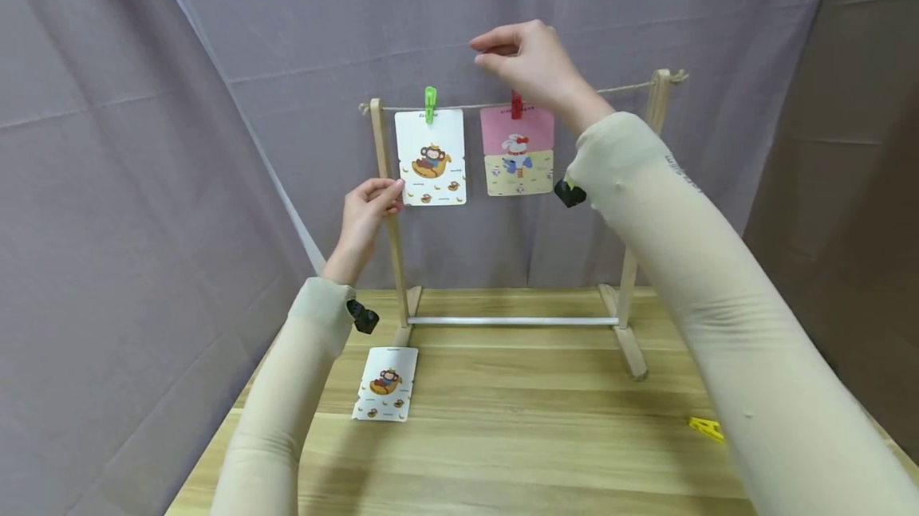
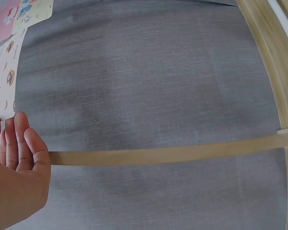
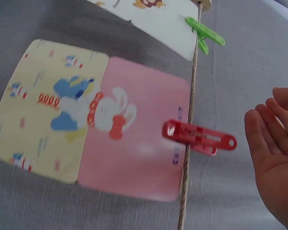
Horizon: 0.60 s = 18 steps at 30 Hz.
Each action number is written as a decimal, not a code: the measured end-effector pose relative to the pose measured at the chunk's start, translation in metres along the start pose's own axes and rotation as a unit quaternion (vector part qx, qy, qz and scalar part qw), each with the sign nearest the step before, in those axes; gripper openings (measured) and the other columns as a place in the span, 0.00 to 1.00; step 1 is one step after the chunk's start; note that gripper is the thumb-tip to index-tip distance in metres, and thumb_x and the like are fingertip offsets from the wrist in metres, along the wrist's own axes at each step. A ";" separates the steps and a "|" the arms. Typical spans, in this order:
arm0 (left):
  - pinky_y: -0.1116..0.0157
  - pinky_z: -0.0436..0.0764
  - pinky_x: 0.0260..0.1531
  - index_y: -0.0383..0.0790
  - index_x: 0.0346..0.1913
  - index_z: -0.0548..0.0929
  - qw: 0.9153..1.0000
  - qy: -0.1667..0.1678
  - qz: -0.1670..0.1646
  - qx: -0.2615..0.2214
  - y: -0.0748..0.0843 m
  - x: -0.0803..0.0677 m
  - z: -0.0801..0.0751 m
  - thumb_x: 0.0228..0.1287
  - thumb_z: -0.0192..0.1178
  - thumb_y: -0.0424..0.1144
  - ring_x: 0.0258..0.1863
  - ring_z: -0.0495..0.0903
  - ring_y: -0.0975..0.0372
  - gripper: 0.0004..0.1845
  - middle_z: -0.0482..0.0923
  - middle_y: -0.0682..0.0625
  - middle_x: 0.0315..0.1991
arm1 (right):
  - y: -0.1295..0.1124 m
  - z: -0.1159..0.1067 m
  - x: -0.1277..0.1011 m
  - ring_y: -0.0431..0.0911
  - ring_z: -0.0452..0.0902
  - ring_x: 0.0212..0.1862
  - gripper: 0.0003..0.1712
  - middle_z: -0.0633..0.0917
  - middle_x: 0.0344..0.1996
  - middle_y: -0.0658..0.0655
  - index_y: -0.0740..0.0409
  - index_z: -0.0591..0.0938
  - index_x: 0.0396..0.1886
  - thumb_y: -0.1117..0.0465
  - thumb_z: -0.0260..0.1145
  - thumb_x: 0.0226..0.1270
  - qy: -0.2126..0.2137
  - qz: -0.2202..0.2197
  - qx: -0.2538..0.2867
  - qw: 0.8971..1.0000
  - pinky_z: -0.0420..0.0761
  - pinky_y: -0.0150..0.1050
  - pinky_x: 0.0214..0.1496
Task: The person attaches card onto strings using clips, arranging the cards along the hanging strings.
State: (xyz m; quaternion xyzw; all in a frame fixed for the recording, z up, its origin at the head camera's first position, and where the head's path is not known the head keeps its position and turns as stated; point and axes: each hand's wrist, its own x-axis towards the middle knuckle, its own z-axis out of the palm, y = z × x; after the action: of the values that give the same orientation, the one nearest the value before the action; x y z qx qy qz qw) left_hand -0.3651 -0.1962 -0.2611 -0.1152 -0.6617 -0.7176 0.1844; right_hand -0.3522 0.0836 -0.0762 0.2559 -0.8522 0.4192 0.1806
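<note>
A: Where are your hands?

B: Your right hand [image 1: 527, 61] hovers empty above the string [image 1: 467, 107], fingers loosely spread, just over the red peg [image 3: 199, 137] pinning the pink card [image 1: 517, 151]. Your left hand [image 1: 366, 213] curls its fingers round the rack's left post [image 1: 388, 213], likely steadying it

A: The monkey card [image 1: 431, 157]?

B: Hanging under the green peg [image 1: 430, 104]; a spare card [image 1: 385, 383] lies on the counter [image 1: 517, 436]
</note>
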 end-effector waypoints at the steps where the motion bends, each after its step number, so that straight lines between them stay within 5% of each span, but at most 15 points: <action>1: 0.67 0.82 0.34 0.39 0.37 0.83 1.000 0.000 0.000 0.001 0.000 0.000 -0.001 0.67 0.68 0.37 0.27 0.82 0.62 0.05 0.85 0.53 0.28 | 0.001 -0.001 0.000 0.41 0.78 0.58 0.23 0.82 0.62 0.53 0.55 0.79 0.66 0.53 0.62 0.75 0.000 0.001 0.000 1.000 0.73 0.33 0.63; 18: 0.66 0.84 0.38 0.38 0.39 0.83 1.000 -0.007 0.000 0.008 0.002 -0.009 -0.023 0.68 0.67 0.36 0.30 0.85 0.61 0.05 0.86 0.50 0.31 | 0.027 -0.038 -0.022 0.40 0.77 0.57 0.24 0.82 0.62 0.51 0.54 0.80 0.65 0.51 0.63 0.74 0.028 0.026 -0.019 0.999 0.74 0.35 0.63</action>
State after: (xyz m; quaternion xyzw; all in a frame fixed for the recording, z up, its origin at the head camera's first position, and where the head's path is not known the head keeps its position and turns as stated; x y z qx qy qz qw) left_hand -0.3546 -0.2184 -0.2650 -0.1184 -0.6689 -0.7112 0.1809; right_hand -0.3466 0.1342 -0.0822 0.2185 -0.8608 0.4145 0.1985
